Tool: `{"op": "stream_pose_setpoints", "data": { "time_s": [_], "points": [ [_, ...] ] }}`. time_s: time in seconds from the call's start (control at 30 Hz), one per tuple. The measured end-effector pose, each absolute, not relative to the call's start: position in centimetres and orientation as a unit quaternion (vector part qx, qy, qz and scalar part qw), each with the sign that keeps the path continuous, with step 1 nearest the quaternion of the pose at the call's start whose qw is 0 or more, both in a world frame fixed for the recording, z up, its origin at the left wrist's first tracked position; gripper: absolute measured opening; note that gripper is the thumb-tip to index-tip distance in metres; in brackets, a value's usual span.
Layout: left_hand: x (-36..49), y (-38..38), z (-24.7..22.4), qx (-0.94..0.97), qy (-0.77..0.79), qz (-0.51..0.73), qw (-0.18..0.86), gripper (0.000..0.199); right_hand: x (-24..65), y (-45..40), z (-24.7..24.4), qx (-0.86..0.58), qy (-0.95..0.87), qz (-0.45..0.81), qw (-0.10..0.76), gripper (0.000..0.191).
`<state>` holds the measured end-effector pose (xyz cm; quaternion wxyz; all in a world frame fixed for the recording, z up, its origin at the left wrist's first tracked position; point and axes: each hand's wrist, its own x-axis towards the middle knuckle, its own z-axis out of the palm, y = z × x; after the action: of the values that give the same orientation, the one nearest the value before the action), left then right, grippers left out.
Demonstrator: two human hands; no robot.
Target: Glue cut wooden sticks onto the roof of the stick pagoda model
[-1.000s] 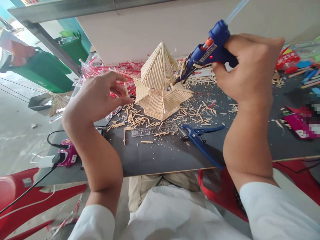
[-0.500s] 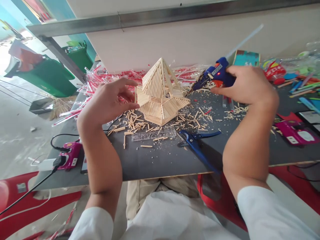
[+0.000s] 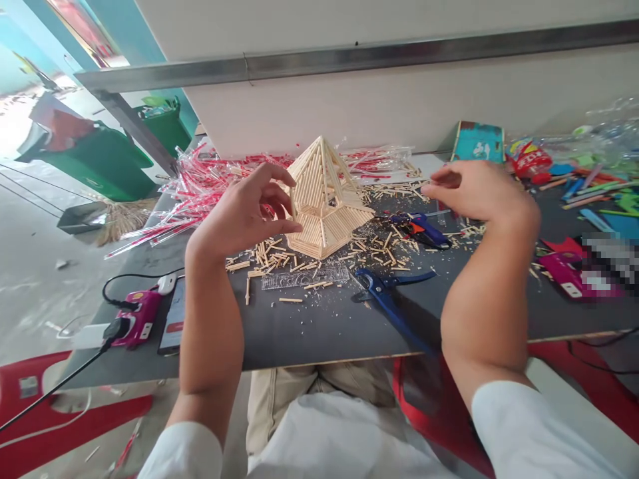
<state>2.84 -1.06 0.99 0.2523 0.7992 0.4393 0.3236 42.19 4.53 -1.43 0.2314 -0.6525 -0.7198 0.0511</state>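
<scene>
A pointed model built of small wooden sticks (image 3: 322,223) stands near the middle of the table. My left hand (image 3: 252,209) is at its left side, a thin wooden stick (image 3: 293,203) pinched upright between thumb and finger. To the right, my right hand (image 3: 472,189) hangs above the table with its thumb and index finger near each other; whether something small is between them cannot be made out. Below that hand, a blue glue gun (image 3: 422,229) lies on its side, its nozzle toward the model.
Blue cutters (image 3: 389,303) and a clear ruler (image 3: 304,276) lie in front of the model among scattered sticks. Red-and-clear plastic strips (image 3: 200,183) pile up behind left. Purple power strips (image 3: 140,313) sit at both sides; a phone (image 3: 174,319) is at left.
The glue gun has left my right hand and now lies on the table. My left hand has moved right with the stick, closer to the model. The camera view has shifted slightly.
</scene>
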Motion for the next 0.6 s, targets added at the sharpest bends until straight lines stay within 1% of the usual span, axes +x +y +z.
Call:
{"op": "stream_pose_setpoints", "data": {
  "time_s": [0.03, 0.1, 0.2, 0.3, 0.37, 0.47, 0.6],
  "points": [
    [3.2, -1.1, 1.0, 0.802, 0.430, 0.329, 0.251, 0.053, 41.0, 3.4, -0.7, -0.623, -0.723, 0.082, 0.286, 0.028],
    [4.2, -1.4, 1.0, 0.805, 0.424, 0.339, 0.241, 0.053, 37.9, 1.3, 0.4, -0.510, -0.761, 0.155, 0.370, 0.027],
    [5.8, -1.6, 0.7, 0.807, 0.428, 0.350, 0.208, 0.054, 33.3, -0.6, 0.9, -0.398, -0.791, 0.274, 0.374, 0.023],
    [7.1, -1.7, 0.1, 0.813, 0.426, 0.362, 0.160, 0.051, 30.1, -0.9, 0.2, -0.357, -0.779, 0.362, 0.366, 0.027],
    [7.6, -1.6, -0.2, 0.813, 0.435, 0.363, 0.134, 0.049, 29.1, -0.5, -0.5, -0.343, -0.757, 0.403, 0.384, 0.030],
    [7.9, -1.4, -0.5, 0.816, 0.432, 0.363, 0.126, 0.048, 28.8, 0.2, -1.3, -0.334, -0.733, 0.430, 0.408, 0.035],
    [8.1, -1.1, -0.7, 0.809, 0.428, 0.363, 0.174, 0.045, 29.1, 0.7, -1.6, -0.347, -0.740, 0.397, 0.418, 0.041]
  ]
}}
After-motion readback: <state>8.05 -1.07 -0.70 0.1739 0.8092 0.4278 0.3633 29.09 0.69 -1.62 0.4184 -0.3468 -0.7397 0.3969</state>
